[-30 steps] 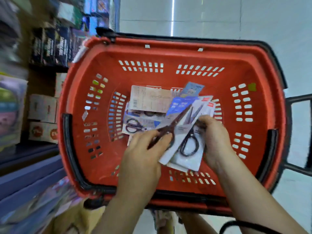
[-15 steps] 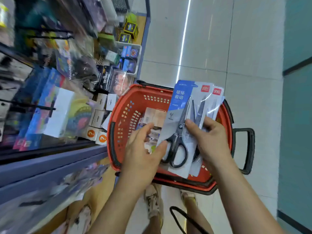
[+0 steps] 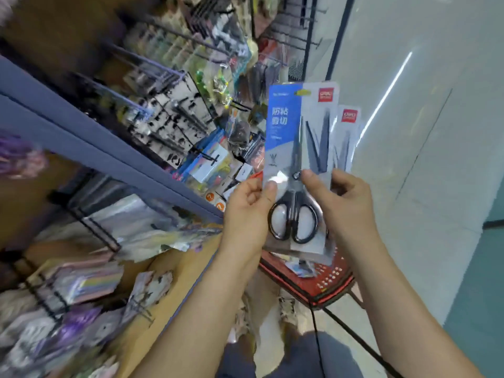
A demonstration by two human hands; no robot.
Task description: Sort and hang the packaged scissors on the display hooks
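I hold a small stack of packaged scissors upright in front of me. The front pack (image 3: 291,126) has a blue and grey card and black-handled scissors. A second pack (image 3: 347,132) with a red logo peeks out behind it on the right. My left hand (image 3: 249,214) pinches the stack's left edge with thumb and fingers. My right hand (image 3: 346,205) grips the right side, thumb across the front near the scissors' pivot. Display hooks (image 3: 169,77) with hanging goods run along the shelving to the upper left, blurred.
The red basket (image 3: 321,290) sits on the floor below my hands with a few packs left inside. A blue-grey shelf edge (image 3: 109,159) crosses the left. Stacked stationery and paper packs (image 3: 81,282) fill the lower left shelves. Pale tiled floor (image 3: 436,159) lies to the right.
Both hands lifted the stack of scissors packs out of the basket and raised it upright. My view swung up and left toward the shelving and hooks.
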